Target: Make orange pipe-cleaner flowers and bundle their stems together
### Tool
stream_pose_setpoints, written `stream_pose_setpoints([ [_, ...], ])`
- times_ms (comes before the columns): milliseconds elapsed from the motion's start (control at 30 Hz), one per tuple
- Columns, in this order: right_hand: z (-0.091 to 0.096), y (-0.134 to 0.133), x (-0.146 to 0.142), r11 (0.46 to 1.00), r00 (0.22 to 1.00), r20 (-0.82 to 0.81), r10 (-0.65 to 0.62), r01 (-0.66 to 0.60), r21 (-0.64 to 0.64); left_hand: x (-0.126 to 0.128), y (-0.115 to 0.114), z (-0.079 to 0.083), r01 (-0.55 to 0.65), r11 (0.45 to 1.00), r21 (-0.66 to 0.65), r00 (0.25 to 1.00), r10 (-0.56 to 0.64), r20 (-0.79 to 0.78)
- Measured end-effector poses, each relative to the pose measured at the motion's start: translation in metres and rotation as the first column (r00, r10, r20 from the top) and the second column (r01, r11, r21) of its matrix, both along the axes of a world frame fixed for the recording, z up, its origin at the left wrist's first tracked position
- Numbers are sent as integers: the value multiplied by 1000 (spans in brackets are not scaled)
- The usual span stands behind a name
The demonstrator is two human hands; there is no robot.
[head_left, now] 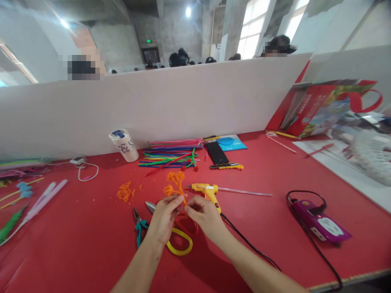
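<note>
Both hands meet at the middle of the red table around an orange pipe-cleaner piece, whose fuzzy curled tips stand up above the fingers. My left hand pinches its stem. My right hand has thumb and fingers closed on the stem a little lower. Under the hands lie scissors with yellow handles. Teal-handled pliers rest left of the scissors. A yellow hot glue gun with a clear glue stick sits just beyond my right hand. Orange fuzz clippings are heaped to the left.
Bundled coloured pipe cleaners, a white cup, a black phone and a utility knife stand or lie toward the white partition. A purple power strip with black cables is at right. Several people's heads show beyond the partition.
</note>
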State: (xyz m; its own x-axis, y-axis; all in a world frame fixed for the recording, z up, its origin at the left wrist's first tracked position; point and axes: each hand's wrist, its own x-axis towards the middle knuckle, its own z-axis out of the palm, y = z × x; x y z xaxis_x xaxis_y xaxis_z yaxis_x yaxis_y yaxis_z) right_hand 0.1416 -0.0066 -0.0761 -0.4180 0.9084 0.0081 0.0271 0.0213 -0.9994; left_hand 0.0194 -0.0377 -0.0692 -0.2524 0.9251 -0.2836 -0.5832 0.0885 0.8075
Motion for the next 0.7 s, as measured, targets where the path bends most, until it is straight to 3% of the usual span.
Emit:
stream_pose_setpoints([
  [200,3,-6,3,999,1000,20,20,-21,33,3,2,4,15,1000,13,1000,-15,20],
  [300,4,-11,3,991,994,105,-9,-5,137,3,2,5,21,999,24,1000,-22,8],
  [533,2,-20,7,879,939,342,31,-188,437,-1,-1,7,37,999,13,999,-36,-29],
  [600,2,-21,8,858,924,379,44,-229,459,-2,-3,8,41,999,9,998,-41,-52],
  [700,6,-20,9,882,923,381,63,-230,411,-3,-6,10,36,999,28,993,-32,-112],
])
